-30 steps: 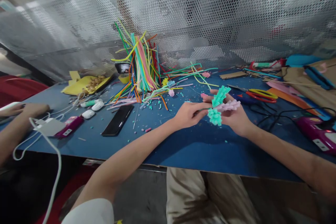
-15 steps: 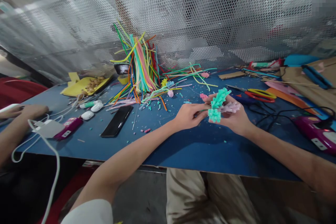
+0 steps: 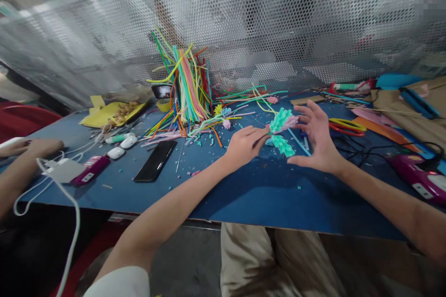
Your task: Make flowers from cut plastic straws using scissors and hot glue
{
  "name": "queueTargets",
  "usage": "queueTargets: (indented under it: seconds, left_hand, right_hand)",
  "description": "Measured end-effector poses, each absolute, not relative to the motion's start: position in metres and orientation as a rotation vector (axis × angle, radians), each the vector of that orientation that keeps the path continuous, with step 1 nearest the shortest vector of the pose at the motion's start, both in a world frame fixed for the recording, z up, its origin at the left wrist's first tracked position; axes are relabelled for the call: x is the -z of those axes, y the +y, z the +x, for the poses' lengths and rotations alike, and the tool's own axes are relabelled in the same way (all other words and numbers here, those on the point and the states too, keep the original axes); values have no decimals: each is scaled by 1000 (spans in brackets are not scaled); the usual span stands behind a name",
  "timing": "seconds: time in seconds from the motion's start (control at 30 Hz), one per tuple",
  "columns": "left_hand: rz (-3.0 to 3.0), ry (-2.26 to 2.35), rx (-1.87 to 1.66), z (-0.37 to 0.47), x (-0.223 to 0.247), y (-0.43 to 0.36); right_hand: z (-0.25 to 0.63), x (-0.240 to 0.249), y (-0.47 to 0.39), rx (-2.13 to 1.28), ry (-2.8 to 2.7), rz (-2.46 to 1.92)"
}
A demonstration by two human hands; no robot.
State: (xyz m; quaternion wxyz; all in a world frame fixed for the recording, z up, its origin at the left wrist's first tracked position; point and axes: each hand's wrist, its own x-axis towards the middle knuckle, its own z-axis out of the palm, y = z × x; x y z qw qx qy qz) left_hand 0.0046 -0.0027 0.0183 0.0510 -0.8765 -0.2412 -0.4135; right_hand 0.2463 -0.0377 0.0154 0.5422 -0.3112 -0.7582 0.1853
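My left hand (image 3: 246, 147) pinches the stem end of a small bunch of pipe-cleaner flowers, held above the blue table (image 3: 237, 195). Two teal flower heads (image 3: 280, 120) and a pale lilac one (image 3: 290, 123) point to the right out of my fingers. To the right of the bunch is my right hand (image 3: 315, 141), its fingers spread and thumb apart, with nothing held. A thin light-blue stick (image 3: 299, 141) shows between the bunch and my right hand. Whatever lies inside my left fingers is hidden.
Behind stands a bundle of coloured pipe cleaners (image 3: 190, 88), with cut bits around it. A black phone (image 3: 155, 161) lies left. Yellow-and-red-handled scissors (image 3: 348, 125), cables and a purple power strip (image 3: 421, 176) are on the right. Another person's hand (image 3: 43, 147) rests at far left.
My right hand has let go of the flower bunch and opened, moving slightly up and right. The bunch has shifted a little left in my left hand, and its lower teal head now points rightward.
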Motion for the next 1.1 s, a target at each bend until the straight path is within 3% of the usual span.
queueTargets:
  seconds: [0.2, 0.53, 0.77, 1.1]
  left_hand:
    - [-2564, -882, 1236, 6, -20, -7]
    - [-2554, -824, 1263, 6, -22, -8]
    - [-2619, -860, 1038, 5, -24, -13]
    - [-2646, -834, 1074, 5, -24, -11]
  right_hand:
    - [250, -22, -50, 107, -1985, -789]
    - [257, -20, -45, 85, -2020, -828]
    - [251, -30, -48, 398, -2062, -775]
    - [249, -29, -46, -25, -2082, -742]
